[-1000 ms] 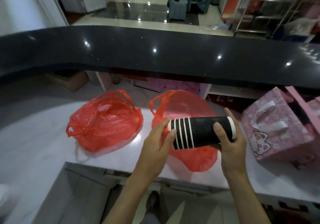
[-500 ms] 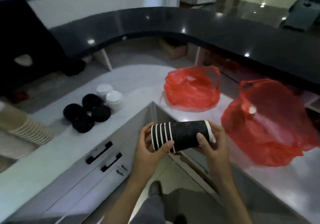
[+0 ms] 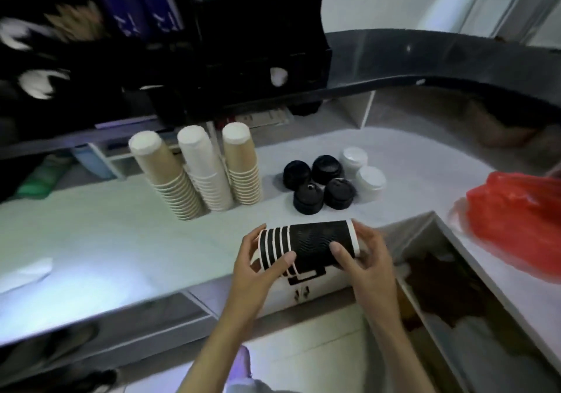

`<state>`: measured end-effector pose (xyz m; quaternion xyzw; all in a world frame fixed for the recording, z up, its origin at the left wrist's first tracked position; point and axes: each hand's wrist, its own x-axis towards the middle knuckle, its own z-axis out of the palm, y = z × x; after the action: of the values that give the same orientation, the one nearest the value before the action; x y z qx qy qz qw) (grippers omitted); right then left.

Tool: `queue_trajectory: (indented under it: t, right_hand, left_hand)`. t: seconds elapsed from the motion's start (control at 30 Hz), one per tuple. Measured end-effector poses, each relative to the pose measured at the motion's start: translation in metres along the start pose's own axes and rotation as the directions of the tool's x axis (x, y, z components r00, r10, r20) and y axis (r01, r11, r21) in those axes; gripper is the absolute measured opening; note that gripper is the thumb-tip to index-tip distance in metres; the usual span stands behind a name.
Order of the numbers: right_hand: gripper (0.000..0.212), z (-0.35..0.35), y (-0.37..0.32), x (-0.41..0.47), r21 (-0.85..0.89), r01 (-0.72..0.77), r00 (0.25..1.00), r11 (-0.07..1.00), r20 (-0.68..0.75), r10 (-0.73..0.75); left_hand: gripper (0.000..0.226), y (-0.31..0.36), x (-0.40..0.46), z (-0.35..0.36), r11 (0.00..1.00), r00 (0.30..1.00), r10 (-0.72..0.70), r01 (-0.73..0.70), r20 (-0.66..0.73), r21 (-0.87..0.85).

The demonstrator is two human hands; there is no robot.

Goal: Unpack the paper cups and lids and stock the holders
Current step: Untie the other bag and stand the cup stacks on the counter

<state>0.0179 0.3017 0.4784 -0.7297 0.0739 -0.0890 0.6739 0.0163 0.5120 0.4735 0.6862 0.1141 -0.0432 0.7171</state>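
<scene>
Both hands hold a black cup stack (image 3: 309, 248) sideways over the counter (image 3: 121, 241) edge: left hand (image 3: 261, 266) grips the rim end, right hand (image 3: 361, 256) grips the base end. Behind on the counter, three upside-down cup stacks: tan (image 3: 165, 177), white (image 3: 205, 169), tan (image 3: 241, 165). Black lids (image 3: 318, 183) and white lids (image 3: 362, 175) sit right of them. Red bag (image 3: 516, 222) lies far right.

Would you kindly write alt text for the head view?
Both hands, left hand and right hand, hold a sideways stack of black cups over a white counter. Behind stand three cup stacks and lids.
</scene>
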Motion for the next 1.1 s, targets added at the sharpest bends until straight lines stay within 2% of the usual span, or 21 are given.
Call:
queue_trajectory:
  t: [0.1, 0.23, 0.37, 0.47, 0.53, 0.63, 0.73, 0.83, 0.93, 0.97, 1.07, 1.1]
  right_hand:
    - [0.046, 0.077, 0.001, 0.01, -0.038, 0.028, 0.996, 0.999, 0.08, -0.025]
    - [0.044, 0.17, 0.002, 0.02, -0.073, 0.054, 0.983, 0.996, 0.18, -0.04]
    - [0.038, 0.242, -0.004, 0.029, -0.167, 0.173, 0.951, 0.971, 0.285, -0.121]
    - [0.035, 0.286, 0.001, 0.031, -0.246, 0.322, 0.891, 0.914, 0.405, -0.205]
    - [0.037, 0.312, 0.003, 0.032, -0.297, 0.467, 0.816, 0.833, 0.507, -0.277]
    - [0.044, 0.341, 0.006, 0.037, -0.336, 0.637, 0.693, 0.694, 0.644, -0.324]
    - [0.053, 0.366, 0.011, 0.048, -0.356, 0.717, 0.608, 0.599, 0.74, -0.288]
    - [0.064, 0.387, 0.012, 0.059, -0.358, 0.749, 0.552, 0.558, 0.802, -0.227]
    - [0.076, 0.407, 0.015, 0.065, -0.376, 0.757, 0.535, 0.534, 0.826, -0.178]
    - [0.08, 0.412, 0.016, 0.066, -0.392, 0.758, 0.539, 0.521, 0.827, -0.163]
    - [0.086, 0.426, 0.023, 0.066, -0.438, 0.776, 0.549, 0.455, 0.824, -0.142]
    - [0.088, 0.429, 0.024, 0.066, -0.459, 0.781, 0.558, 0.423, 0.817, -0.143]
  left_hand:
    - [0.075, 0.001, 0.029, -0.065, 0.992, 0.998, -0.065, 0.066, 0.014, -0.104]
    - [0.052, 0.001, 0.06, -0.149, 0.981, 0.992, -0.122, 0.124, 0.021, -0.149]
    - [0.063, -0.02, 0.084, -0.216, 0.969, 0.962, -0.203, 0.171, -0.182, -0.178]
    - [0.05, -0.04, 0.097, -0.25, 0.936, 0.908, -0.272, 0.172, -0.318, -0.308]
    - [0.042, -0.049, 0.11, -0.268, 0.914, 0.879, -0.302, 0.157, -0.369, -0.375]
    - [0.037, -0.054, 0.13, -0.291, 0.912, 0.852, -0.321, 0.161, -0.413, -0.378]
    - [0.022, -0.051, 0.148, -0.307, 0.922, 0.847, -0.307, 0.153, -0.433, -0.354]
    - [0.027, -0.052, 0.169, -0.316, 0.915, 0.845, -0.306, 0.135, -0.438, -0.379]
    - [0.061, -0.057, 0.188, -0.317, 0.907, 0.853, -0.293, 0.103, -0.433, -0.409]
    - [0.064, -0.059, 0.192, -0.315, 0.91, 0.866, -0.282, 0.105, -0.413, -0.402]
    - [0.043, -0.054, 0.197, -0.305, 0.918, 0.889, -0.248, 0.089, -0.384, -0.387]
    - [0.042, -0.054, 0.198, -0.303, 0.914, 0.895, -0.249, 0.09, -0.371, -0.395]
